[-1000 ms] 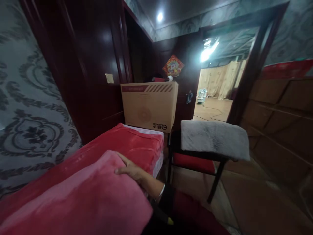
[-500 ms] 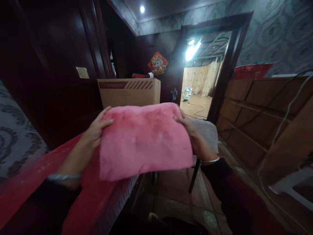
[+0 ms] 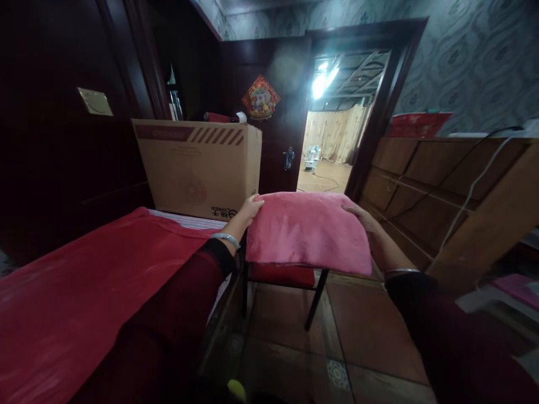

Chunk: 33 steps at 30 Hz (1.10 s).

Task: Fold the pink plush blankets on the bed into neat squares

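Observation:
A folded pink plush cloth (image 3: 307,233) is stretched between my two hands, its front edge hanging down. My left hand (image 3: 251,210) grips its upper left corner. At the upper right side, my right hand (image 3: 365,220) has its fingers closed on the cloth, the thumb on top. Beneath the cloth stands a dark-framed chair with a red seat (image 3: 282,275); the cloth hides the chair's upper part. Whether the cloth rests on the chair or hangs just above it, I cannot tell.
On my left lies a surface with a red cover (image 3: 101,275), a large cardboard box (image 3: 197,168) at its far end. A wooden cabinet (image 3: 425,191) with a hanging white cable (image 3: 471,191) stands right. Ahead, a doorway (image 3: 326,140) opens onto a room with a fan (image 3: 311,158).
Both hands have carried the pink cloth to the right and farther away, over the chair. The grey cloth seen on the chair before is now hidden behind it.

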Each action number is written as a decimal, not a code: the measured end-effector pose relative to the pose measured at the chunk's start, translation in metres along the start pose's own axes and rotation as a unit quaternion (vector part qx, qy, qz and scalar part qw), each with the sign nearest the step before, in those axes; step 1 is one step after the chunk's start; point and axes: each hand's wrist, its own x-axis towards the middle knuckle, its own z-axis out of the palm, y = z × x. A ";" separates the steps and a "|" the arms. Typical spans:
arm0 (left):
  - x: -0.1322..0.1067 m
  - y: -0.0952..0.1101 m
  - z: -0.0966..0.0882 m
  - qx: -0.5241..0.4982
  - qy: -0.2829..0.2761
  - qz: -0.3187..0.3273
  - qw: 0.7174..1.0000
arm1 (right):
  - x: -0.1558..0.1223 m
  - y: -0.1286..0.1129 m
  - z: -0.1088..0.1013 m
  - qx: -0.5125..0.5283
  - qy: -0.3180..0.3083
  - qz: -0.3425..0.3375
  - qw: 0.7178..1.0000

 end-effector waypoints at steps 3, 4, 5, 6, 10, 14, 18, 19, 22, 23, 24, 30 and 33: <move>0.002 -0.015 0.002 0.006 0.006 0.005 1.000 | 0.007 0.022 -0.013 0.033 0.004 0.035 0.999; 0.004 -0.017 0.000 0.007 0.005 0.006 1.000 | 0.009 0.024 -0.015 0.033 0.003 0.033 0.999; 0.005 -0.017 -0.001 0.007 0.004 0.006 1.000 | 0.009 0.025 -0.016 0.026 0.001 0.031 0.999; 0.006 -0.017 -0.002 0.006 0.003 0.007 1.000 | 0.009 0.023 -0.016 0.015 -0.001 0.033 0.999; 0.007 -0.017 -0.003 -0.005 0.002 0.015 1.000 | 0.001 0.006 -0.010 -0.054 -0.008 0.012 0.998; 0.005 -0.019 -0.001 0.041 0.029 0.083 0.995 | -0.005 -0.001 -0.006 -0.114 -0.020 -0.024 0.993; 0.006 -0.016 -0.003 0.111 0.027 0.105 0.988 | -0.005 0.002 -0.011 -0.122 -0.023 0.000 0.992; 0.006 -0.014 -0.004 0.120 0.028 0.101 0.987 | -0.004 0.001 -0.012 -0.139 -0.013 0.008 0.990; 0.005 -0.006 -0.005 0.160 0.052 0.098 0.981 | 0.002 -0.012 -0.008 -0.301 0.057 -0.008 0.952; 0.003 -0.002 -0.004 0.178 0.066 0.105 0.976 | 0.005 -0.020 -0.002 -0.371 0.078 -0.035 0.925; 0.001 0.003 0.000 0.210 0.076 0.121 0.967 | 0.009 -0.028 0.006 -0.433 0.088 -0.069 0.894; -0.019 0.023 0.051 0.496 -0.035 0.325 0.804 | 0.021 -0.041 0.068 -0.614 0.027 -0.168 0.770; -0.027 0.014 0.070 0.545 -0.088 0.328 0.766 | 0.012 -0.020 0.081 -0.677 -0.011 -0.148 0.721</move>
